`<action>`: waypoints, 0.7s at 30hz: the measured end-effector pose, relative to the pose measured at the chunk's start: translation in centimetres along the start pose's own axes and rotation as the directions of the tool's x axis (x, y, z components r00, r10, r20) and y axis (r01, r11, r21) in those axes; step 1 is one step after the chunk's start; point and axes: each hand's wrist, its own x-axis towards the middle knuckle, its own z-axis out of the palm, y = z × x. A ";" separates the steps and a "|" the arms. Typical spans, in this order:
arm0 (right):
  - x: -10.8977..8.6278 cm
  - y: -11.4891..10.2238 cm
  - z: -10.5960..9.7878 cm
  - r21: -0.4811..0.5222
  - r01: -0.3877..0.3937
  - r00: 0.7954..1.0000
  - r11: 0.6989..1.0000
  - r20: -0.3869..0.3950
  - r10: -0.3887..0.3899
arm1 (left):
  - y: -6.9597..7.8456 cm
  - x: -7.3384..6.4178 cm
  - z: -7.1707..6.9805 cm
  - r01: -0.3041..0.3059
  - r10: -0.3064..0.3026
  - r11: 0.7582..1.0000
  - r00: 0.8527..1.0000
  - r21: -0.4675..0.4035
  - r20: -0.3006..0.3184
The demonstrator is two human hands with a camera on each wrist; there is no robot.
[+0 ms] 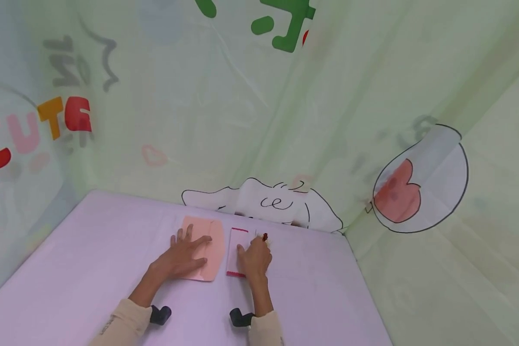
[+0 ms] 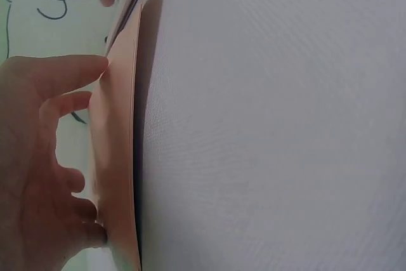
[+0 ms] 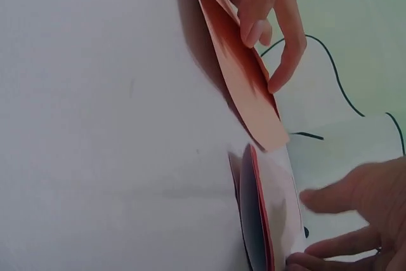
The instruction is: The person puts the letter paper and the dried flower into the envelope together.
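Observation:
My left hand [image 1: 182, 255] lies with spread fingers on a peach paper envelope [image 1: 216, 252]. The right wrist view shows the envelope's flap side gaping, its deeper orange inside visible. To its right lies a folded pale card [image 1: 233, 257] with red edges; its layers stand slightly apart in the right wrist view. Over the card's right part is my right hand [image 1: 256, 259], its fingertips at the card's surface and its thumb [image 3: 327, 198] raised just off it. A small dark brown detail [image 1: 265, 237] with pale yellowish strands shows beyond the right fingertips. The hand hides much of the card.
The table [image 1: 320, 288] has a pale lilac cover. Behind it hangs a light green curtain [image 1: 190, 120] printed with letters and line drawings. A dark wrist mount [image 1: 161, 315] sits at the left sleeve, another [image 1: 240, 318] at the right.

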 end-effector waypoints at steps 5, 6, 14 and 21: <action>-0.3 -0.2 0.7 0.045 -0.019 1.000 0.999 0.010 0.019 | -0.1 0.1 0.0 0.018 -0.018 1.000 1.000 -0.019 0.006; -0.4 -0.3 0.8 0.054 -0.019 1.000 0.998 0.004 0.019 | -0.1 0.2 0.0 0.017 -0.017 1.000 1.000 -0.020 0.008; -0.8 -0.4 1.5 0.146 -0.067 0.997 0.987 -0.034 0.073 | -0.5 0.3 0.2 0.014 -0.013 1.000 1.000 -0.023 0.017; -0.3 0.0 1.5 0.306 -0.141 0.985 0.942 -0.057 0.166 | -0.6 0.3 0.1 0.012 -0.011 0.999 1.000 -0.030 0.018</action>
